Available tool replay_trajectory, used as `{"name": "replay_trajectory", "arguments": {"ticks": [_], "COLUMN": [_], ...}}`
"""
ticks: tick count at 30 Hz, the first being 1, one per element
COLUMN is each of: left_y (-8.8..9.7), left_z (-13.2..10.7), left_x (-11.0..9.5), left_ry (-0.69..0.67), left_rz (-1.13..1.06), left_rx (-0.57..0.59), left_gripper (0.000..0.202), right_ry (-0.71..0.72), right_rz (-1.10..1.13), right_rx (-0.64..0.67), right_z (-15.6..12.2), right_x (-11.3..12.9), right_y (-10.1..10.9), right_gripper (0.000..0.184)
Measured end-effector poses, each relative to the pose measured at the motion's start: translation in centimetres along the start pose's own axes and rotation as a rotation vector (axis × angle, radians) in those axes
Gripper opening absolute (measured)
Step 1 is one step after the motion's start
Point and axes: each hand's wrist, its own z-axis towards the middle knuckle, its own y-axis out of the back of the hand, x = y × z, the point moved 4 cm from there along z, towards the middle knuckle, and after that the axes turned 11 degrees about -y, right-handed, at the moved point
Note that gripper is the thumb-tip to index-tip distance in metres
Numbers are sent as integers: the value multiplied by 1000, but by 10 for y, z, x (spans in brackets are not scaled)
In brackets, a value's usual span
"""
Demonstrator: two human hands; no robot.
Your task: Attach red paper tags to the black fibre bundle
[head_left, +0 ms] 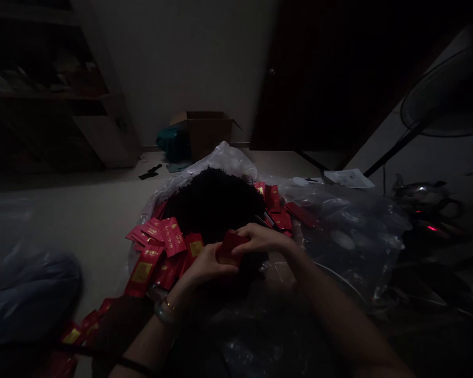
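A small red packet (pixel 229 248) is held between my two hands, low over a heap of dark, shredded-looking loose stuff (pixel 216 202). My left hand (pixel 208 263) grips its lower left side, thumb and fingers closed. At its upper right edge, my right hand (pixel 260 237) pinches it. Whether the packet is unsealed I cannot tell in the dim light. The heap lies on a clear plastic sheet (pixel 228 155). Left of the heap are several red packets (pixel 173 236) with gold print, and more red packets (pixel 274 199) lie at its right. Thin metallic sticks (pixel 268 219) rest beside my right hand.
An open cardboard box (pixel 208 134) and a teal bag (pixel 173 143) stand by the wall. At the right are a bulky clear plastic bag (pixel 347 226), a standing fan (pixel 449 100) and a kettle (pixel 421 191) near a red light. More red packets (pixel 90 320) lie lower left.
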Motion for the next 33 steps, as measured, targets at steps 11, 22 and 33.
{"name": "replay_trajectory", "arguments": {"ticks": [11,22,33], "left_y": [0,5,8], "left_z": [1,6,1], "left_x": [4,-4,-3], "left_ry": [-40,-80,-113], "left_rz": [-55,-243,-104], "left_rx": [-79,-343,-527], "left_gripper": [35,37,29], "right_ry": [115,43,-1], "right_rz": [-76,40,-44], "right_rx": [-238,-271,-503], "right_z": [-2,4,8], "right_x": [8,-2,-9], "right_y": [0,-4,-9], "right_gripper": [15,21,26]}}
